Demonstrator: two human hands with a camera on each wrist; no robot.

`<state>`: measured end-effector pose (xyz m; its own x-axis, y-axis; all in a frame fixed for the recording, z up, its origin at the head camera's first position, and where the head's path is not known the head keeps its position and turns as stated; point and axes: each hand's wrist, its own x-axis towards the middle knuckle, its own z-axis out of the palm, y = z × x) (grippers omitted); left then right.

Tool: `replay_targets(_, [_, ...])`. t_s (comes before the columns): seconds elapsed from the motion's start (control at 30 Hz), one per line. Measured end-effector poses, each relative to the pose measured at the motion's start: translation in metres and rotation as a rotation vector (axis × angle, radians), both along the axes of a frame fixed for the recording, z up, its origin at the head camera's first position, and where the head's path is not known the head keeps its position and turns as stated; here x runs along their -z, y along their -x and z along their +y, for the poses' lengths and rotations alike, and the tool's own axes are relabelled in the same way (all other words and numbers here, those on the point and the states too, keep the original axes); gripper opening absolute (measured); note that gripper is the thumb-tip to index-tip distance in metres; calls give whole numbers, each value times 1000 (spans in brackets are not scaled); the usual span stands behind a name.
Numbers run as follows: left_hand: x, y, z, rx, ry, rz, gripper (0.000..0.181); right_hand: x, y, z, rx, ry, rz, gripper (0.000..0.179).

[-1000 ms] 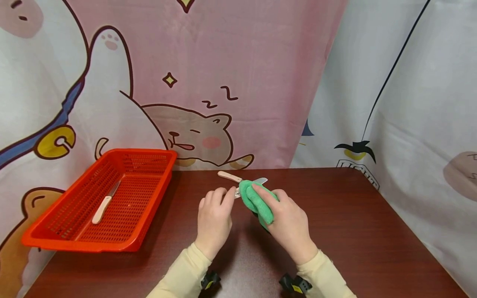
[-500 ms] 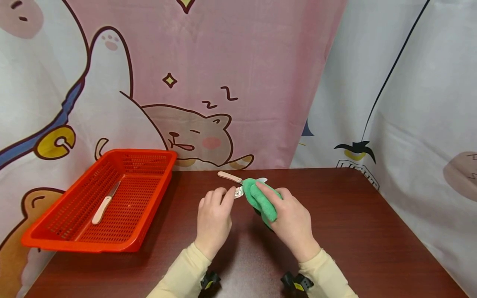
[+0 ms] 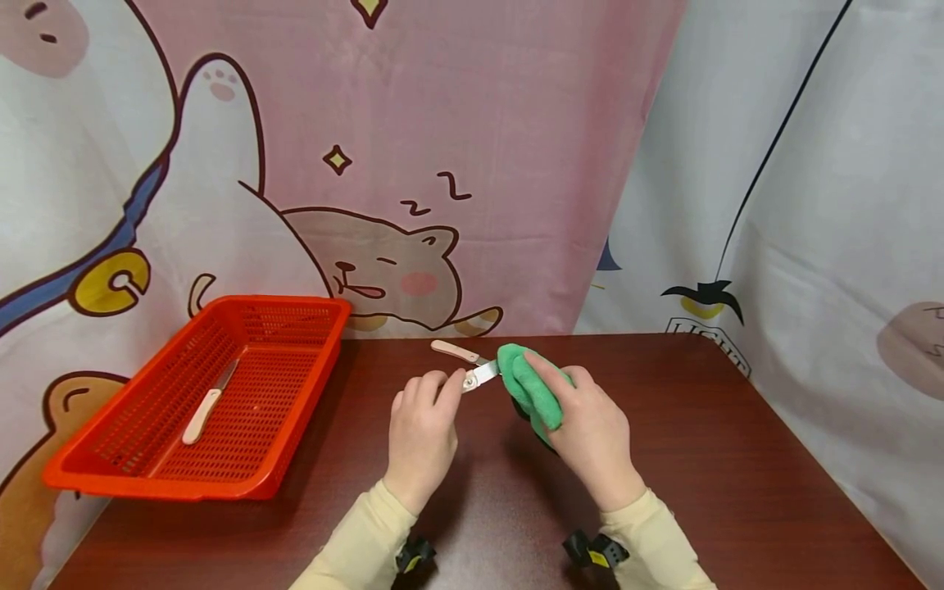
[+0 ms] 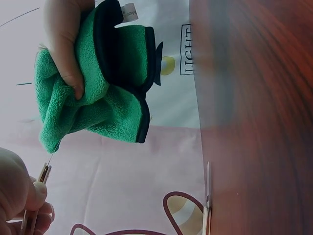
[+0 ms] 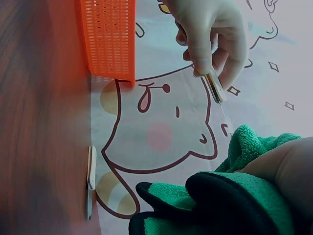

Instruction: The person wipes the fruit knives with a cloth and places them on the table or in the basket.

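Note:
Between thumb and fingers, my left hand [image 3: 422,434] pinches the pale handle of a folding knife [image 3: 483,374], its blade pointing right. A green cloth [image 3: 533,392] with black edging is bunched in my right hand [image 3: 590,430]. The cloth covers the far part of the blade, and the stretch near the handle shows bare. In the left wrist view the cloth [image 4: 93,88] hangs in folds above the table, with the knife handle [image 4: 36,196] seen edge-on. A second knife [image 3: 456,351] with a pale handle lies on the table behind, its tip hidden by the cloth.
A red plastic basket [image 3: 295,426] stands on the left of the brown table [image 3: 708,459]. One pale-handled knife [image 3: 210,406] lies inside it. A printed curtain [image 3: 516,164] hangs behind the table.
My right hand has slid the cloth to the right along the blade, away from my left hand. More of the blade near the handle shows. The left hand has hardly moved.

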<state>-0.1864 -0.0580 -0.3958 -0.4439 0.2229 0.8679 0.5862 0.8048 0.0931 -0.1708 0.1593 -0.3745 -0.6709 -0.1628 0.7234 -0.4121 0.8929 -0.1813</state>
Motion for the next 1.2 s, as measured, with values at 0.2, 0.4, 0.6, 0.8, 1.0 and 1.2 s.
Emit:
replay_targets(0.2, [0, 0, 0, 0, -4, 2, 46, -1, 1, 4, 14, 8, -16, 78])
replay_targets(0.4, [0, 1, 0, 1, -11, 6, 47, -2, 2, 7, 25, 14, -27, 78])
replay_targets(0.6, [0, 1, 0, 11, -18, 5, 47, -4, 3, 9, 32, 22, -46, 79])
replay_targets(0.8, [-1, 1, -1, 15, -29, -8, 45, -6, 2, 14, 55, 27, -87, 80])
replay_targets(1.0, [-2, 2, -3, 14, -42, -11, 46, -7, 3, 21, 80, 42, -83, 77])
replay_targets(1.2, [-4, 2, -5, 17, -56, -21, 46, -10, 3, 25, 83, 53, -58, 79])
